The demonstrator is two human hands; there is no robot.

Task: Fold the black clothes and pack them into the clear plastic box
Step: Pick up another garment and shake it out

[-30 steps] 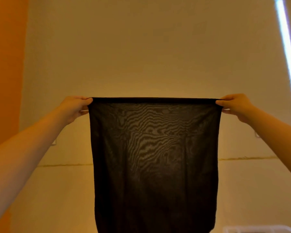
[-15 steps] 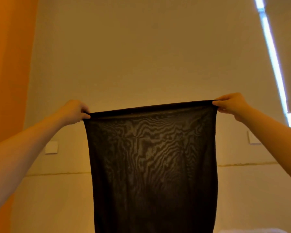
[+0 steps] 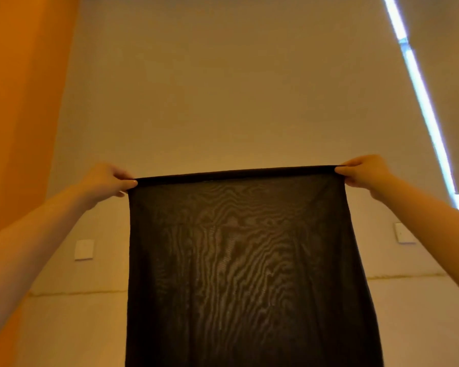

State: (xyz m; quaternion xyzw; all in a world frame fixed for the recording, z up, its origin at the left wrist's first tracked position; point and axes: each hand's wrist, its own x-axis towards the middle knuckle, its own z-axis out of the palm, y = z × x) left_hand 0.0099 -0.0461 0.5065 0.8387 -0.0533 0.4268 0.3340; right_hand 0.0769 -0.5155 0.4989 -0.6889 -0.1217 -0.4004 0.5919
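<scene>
The sheer black mesh garment point(image 3: 249, 274) hangs in the air between both hands, long axis vertical, its lower end out of view. The left hand point(image 3: 109, 181) and right hand point(image 3: 363, 173) each pinch an upper corner, pulling the top hem taut and nearly level. Neither hand looks nearer; the box is not visible.

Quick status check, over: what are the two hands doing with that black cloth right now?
Left hand and right hand each pinch a top corner. Sheer black garment stretched taut, hanging in front of the wall. Clear box not in view.
</scene>
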